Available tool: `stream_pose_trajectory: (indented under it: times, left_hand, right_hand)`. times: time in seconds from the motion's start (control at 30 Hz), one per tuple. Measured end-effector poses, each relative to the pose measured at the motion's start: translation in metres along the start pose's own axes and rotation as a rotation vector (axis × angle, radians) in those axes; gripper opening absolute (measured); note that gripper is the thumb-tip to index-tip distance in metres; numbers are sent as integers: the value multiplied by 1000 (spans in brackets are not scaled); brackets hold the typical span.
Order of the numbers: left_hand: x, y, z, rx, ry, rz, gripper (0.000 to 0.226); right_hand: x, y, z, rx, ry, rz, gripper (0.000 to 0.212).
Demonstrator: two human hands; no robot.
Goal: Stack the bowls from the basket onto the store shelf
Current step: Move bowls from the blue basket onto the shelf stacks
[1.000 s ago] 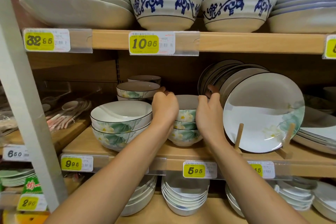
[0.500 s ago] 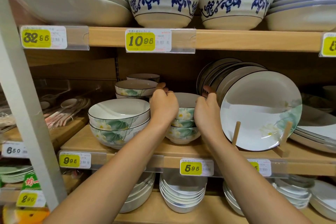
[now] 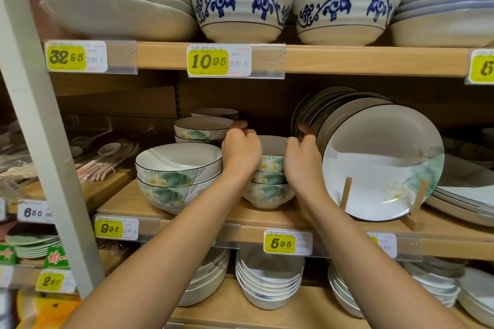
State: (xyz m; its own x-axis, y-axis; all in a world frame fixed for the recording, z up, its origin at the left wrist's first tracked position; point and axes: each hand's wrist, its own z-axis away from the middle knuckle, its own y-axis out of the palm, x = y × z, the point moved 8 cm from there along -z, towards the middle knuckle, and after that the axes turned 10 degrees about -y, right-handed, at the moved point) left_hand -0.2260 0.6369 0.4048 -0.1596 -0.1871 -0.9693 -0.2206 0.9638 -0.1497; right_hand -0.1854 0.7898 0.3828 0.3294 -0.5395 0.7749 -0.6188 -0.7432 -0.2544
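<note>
A stack of three small bowls with green lotus print [image 3: 268,189] stands on the middle wooden shelf [image 3: 267,219]. My left hand [image 3: 240,153] grips the left rim of the top bowl [image 3: 271,161], fingers curled over its edge. On the opposite rim my right hand [image 3: 302,161] holds that same bowl, thumb raised near the upright plates. The basket is out of view.
Two larger lotus bowls [image 3: 179,176] sit stacked to the left, more small bowls [image 3: 200,128] behind them. An upright lotus plate [image 3: 382,163] on a wooden stand is close on the right. Blue-patterned bowls [image 3: 240,8] fill the shelf above, white bowls [image 3: 267,280] the one below.
Both hands stay on the top bowl of the stack; they have shifted only slightly, and the view has moved a little.
</note>
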Motion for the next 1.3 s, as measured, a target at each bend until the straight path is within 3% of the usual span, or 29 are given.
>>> stream_pose_trajectory:
  times: [0.17,0.33,0.7,0.83,0.97,1.1,1.3]
  left_hand:
    - [1,0,1,0,14,-7,21]
    - [-1,-2,2,-8,20,-26,19]
    - [-8,-7,10,-20,19,-76,25]
    - [-26,-23,40,-39,140,-39,31]
    - [-29,-59,91,-12,197,214,24]
    - [0,-109,142,-24,124,312,26]
    - [73,-193,188,-111,-30,375,31]
  right_hand:
    - [4,-1,0,10,-22,16,39]
    - [24,-4,3,-27,-186,95,36]
    - [31,-4,4,49,-200,78,46]
    - [59,-20,24,3,-394,-46,44]
    - [75,-39,57,-28,-512,-238,38]
    - [74,-41,99,41,-437,-415,30]
    - [71,-14,166,169,-349,-477,24]
